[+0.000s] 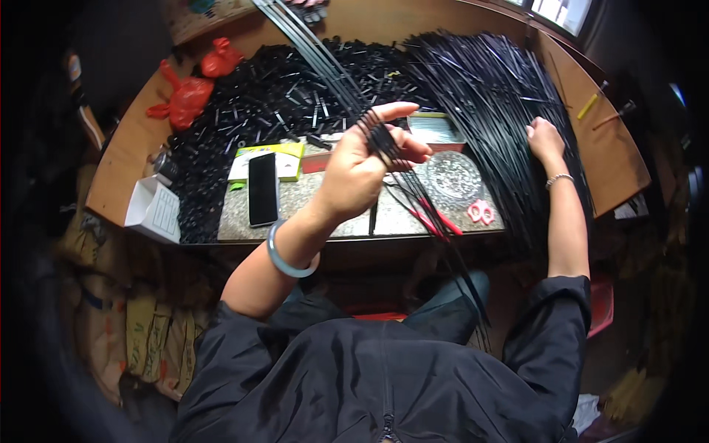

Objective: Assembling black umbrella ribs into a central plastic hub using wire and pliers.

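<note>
The left hand grips a bundle of black strips above the speckled worktop — long axis slanting from far left to near right. The right hand, fingers curled, is at the strip pile — whether gripping, I cannot tell.

Held strips: are slanting through the left hand and past the front edge of the bench, blocking a straight crossing.
Gap: bench surface is showing between the phone and the left forearm, offering a narrow passage.
Front right: dish, red-handled tool and pink scissors are crowding the approach.
Back left: black pieces are obstructing low passage.
Strip pile: is filling the right side beside the right hand.
Ends: left panel and right panel are limiting sideways reach.
</note>
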`<state>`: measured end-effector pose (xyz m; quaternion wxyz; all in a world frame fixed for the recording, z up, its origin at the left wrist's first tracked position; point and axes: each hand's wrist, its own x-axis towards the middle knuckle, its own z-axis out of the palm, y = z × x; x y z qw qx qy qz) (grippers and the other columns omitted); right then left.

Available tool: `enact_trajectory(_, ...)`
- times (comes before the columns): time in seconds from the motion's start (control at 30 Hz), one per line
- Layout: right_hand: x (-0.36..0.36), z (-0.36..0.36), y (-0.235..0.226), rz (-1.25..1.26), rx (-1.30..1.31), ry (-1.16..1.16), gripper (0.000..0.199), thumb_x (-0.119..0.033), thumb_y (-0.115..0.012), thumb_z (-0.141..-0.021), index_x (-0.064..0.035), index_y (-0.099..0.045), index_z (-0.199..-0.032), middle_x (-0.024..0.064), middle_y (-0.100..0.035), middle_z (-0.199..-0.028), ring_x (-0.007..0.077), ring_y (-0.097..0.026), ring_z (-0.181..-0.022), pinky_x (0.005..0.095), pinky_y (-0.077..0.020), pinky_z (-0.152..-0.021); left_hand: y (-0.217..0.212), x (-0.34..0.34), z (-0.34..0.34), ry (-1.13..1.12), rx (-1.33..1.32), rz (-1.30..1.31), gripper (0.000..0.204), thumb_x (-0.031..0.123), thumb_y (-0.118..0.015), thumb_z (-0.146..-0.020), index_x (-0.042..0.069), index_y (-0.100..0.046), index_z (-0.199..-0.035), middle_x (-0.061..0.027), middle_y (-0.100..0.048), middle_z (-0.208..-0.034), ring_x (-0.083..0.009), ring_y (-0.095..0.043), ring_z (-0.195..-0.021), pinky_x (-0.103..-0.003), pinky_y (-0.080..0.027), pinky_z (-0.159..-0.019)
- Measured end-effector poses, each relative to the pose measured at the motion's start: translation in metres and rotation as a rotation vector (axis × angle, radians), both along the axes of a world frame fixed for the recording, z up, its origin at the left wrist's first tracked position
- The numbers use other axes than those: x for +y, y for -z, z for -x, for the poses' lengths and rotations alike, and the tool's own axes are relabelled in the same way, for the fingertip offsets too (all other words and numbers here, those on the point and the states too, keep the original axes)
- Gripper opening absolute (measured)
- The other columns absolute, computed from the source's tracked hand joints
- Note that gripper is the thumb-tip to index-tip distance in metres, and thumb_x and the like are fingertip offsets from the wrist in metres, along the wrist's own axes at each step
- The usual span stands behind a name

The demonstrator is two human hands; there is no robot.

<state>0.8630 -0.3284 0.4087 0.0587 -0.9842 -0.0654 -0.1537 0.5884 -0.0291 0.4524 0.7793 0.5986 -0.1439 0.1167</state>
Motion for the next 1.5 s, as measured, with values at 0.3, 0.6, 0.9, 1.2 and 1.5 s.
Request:
enact_trajectory(0.3,0.006,-0.013,0.005,0.059,0.017,0.063,0.031,-0.018,-0.034,-0.088,0.0026,-0.051,-0.103,0.026,-0.059,-0.103,0.0376,-0.058,-0.098,0.0451,-0.0478,-0.082,0.001,-0.003,0.001,0.0,0.014,0.005,0.032,0.008,-0.042,-0.092,0.004,-0.043,-0.124,-0.0079,-0.063,-0.087,-0.0152,-0.061,-0.083,-0.029,-0.049,-0.076)
enact_trajectory(0.6,0.015,0.013,-0.004,-0.06,-0.044,0.02,0.028,-0.034,-0.056,-0.084,-0.0087,-0.061,-0.093,0.0147,-0.063,-0.098,0.0327,-0.06,-0.093,0.044,-0.0481,-0.077,0.007,-0.003,0.001,-0.012,-0.023,-0.025,0.033,0.014,-0.039,-0.095,-0.001,-0.042,-0.124,-0.0101,-0.063,-0.085,-0.0162,-0.062,-0.081,-0.028,-0.05,-0.075)
enact_trajectory(0.9,-0.008,0.013,-0.05,-0.012,-0.129,0.092,0.025,-0.029,-0.054,-0.084,-0.0086,-0.062,-0.096,0.0174,-0.062,-0.101,0.0362,-0.058,-0.096,0.0462,-0.0469,-0.079,0.007,-0.005,0.004,-0.018,-0.004,-0.04,0.033,0.013,-0.04,-0.094,-0.002,-0.042,-0.124,-0.0095,-0.063,-0.083,-0.0151,-0.061,-0.08,-0.028,-0.049,-0.075)
enact_trajectory(1.2,-0.029,0.003,-0.091,-0.417,-0.121,-0.18,0.038,-0.035,-0.049,-0.089,0.0015,-0.059,-0.08,0.015,-0.061,-0.075,0.0277,-0.059,-0.074,0.0384,-0.0449,-0.068,0.01,-0.004,-0.001,-0.019,-0.039,-0.07,0.036,0.004,-0.042,-0.089,0.0,-0.042,-0.125,-0.0087,-0.061,-0.092,-0.0155,-0.06,-0.086,-0.028,-0.049,-0.076)
enact_trajectory(1.5,0.048,0.159,-0.114,-1.174,0.421,-0.737,0.015,-0.016,-0.047,-0.093,-0.0047,-0.053,-0.1,-0.0065,-0.042,-0.056,-0.0003,-0.032,-0.039,0.014,-0.025,-0.034,0.004,0.001,-0.002,-0.112,-0.126,-0.102,0.041,0.005,-0.044,-0.092,0.003,-0.036,-0.132,-0.0114,-0.048,-0.12,-0.0193,-0.052,-0.107,-0.033,-0.05,-0.085)
